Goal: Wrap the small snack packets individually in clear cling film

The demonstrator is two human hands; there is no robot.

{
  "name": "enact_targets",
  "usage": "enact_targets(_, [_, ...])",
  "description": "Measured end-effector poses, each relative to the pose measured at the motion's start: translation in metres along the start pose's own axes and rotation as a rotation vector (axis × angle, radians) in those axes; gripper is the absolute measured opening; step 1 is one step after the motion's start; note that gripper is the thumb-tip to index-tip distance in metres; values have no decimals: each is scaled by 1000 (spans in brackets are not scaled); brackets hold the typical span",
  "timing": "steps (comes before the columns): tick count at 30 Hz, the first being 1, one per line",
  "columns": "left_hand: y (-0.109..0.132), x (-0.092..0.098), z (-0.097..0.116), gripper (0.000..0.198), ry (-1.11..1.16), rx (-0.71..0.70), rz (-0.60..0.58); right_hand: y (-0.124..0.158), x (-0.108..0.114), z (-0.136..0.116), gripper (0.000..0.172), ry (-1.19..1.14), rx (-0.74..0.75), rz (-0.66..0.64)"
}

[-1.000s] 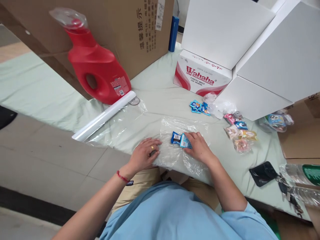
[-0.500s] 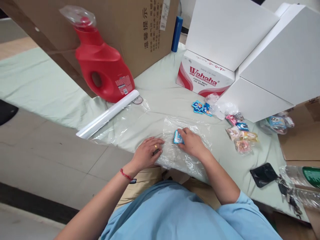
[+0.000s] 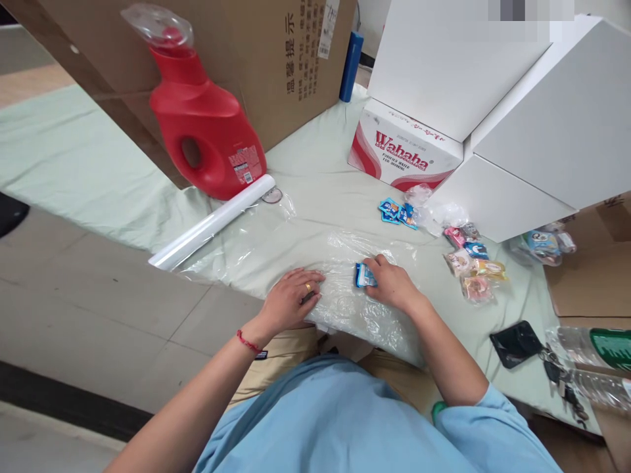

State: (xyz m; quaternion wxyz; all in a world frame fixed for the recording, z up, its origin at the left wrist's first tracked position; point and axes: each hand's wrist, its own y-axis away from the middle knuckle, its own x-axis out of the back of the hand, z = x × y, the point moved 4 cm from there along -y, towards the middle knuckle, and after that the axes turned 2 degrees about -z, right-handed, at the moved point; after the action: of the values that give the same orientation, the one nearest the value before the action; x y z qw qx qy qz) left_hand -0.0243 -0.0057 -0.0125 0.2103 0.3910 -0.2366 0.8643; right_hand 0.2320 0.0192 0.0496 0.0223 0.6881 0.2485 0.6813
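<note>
My right hand (image 3: 393,284) grips a small blue-and-white packet (image 3: 365,275), fingers closed at its right side. Under the packet spreads a crinkled sheet of clear plastic film (image 3: 340,301), over the table's front edge. On the film's left part my left hand (image 3: 290,297) lies flat with its fingers stretched out. Leftward, the film's roll (image 3: 211,225) rests at a slant on the pale green cloth. Several blue sachets (image 3: 397,212) sit in a loose pile beyond my right hand.
A red detergent jug (image 3: 207,125) stands behind the roll, against a large cardboard box (image 3: 246,59). White cartons (image 3: 404,148) fill the back right. Small wrapped snacks (image 3: 476,268), a black pouch (image 3: 515,343) with keys and plastic bottles (image 3: 586,348) lie to the right.
My right hand has slid a little to the right with the blue-and-white packet, and the film beneath looks shifted rightward. My left hand has stayed almost in place.
</note>
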Motion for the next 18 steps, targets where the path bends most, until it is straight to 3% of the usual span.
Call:
enact_targets(6, [1,0,0,20,2,-2,18,4,2,2,61,-9,-6,-4])
enact_targets(14, [5,2,4,18,6,-25,34,10,1,2,77,-121,37,73])
enact_targets(18, [11,9,1,25,85,-62,53,30,-1,12,66,-282,52,239])
